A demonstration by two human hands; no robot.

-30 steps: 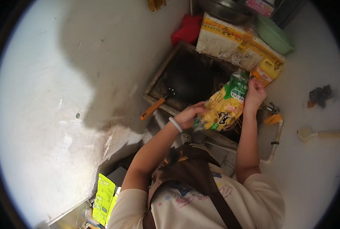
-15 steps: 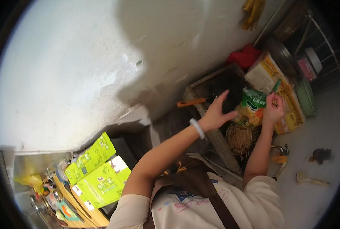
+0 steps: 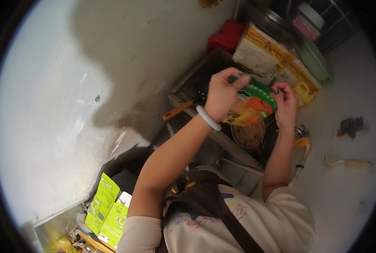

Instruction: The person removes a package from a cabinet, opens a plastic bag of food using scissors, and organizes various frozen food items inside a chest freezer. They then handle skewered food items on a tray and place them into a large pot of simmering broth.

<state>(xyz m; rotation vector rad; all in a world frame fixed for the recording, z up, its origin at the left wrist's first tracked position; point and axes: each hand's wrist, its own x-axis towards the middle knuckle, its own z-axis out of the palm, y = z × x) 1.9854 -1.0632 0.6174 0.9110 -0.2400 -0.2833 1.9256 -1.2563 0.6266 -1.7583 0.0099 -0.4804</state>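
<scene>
A green plastic food bag (image 3: 259,93) with orange and yellow printing is stretched between my hands, over the worn basin (image 3: 232,145). My left hand (image 3: 226,90), a white band on its wrist, is closed on the bag's upper left edge. At the bag's right upper corner, the fingers of my right hand (image 3: 285,101) are pinched together; the fingertips partly hide what they grip. Just below the bag sits a round basket (image 3: 245,134) with thin sticks poking out of it.
A wooden-handled utensil (image 3: 177,110) lies across the basin's left rim. Behind stand a yellow-and-white carton (image 3: 262,48), a green bowl (image 3: 313,61), a metal pot (image 3: 270,17) and a red bag (image 3: 226,36). A tap (image 3: 301,135) is at right; a bright green box (image 3: 108,215) stands lower left.
My left hand, open beside the bag before, has closed on its edge. My right hand has come down to the bag's corner. The view has shifted, so the surroundings sit farther left.
</scene>
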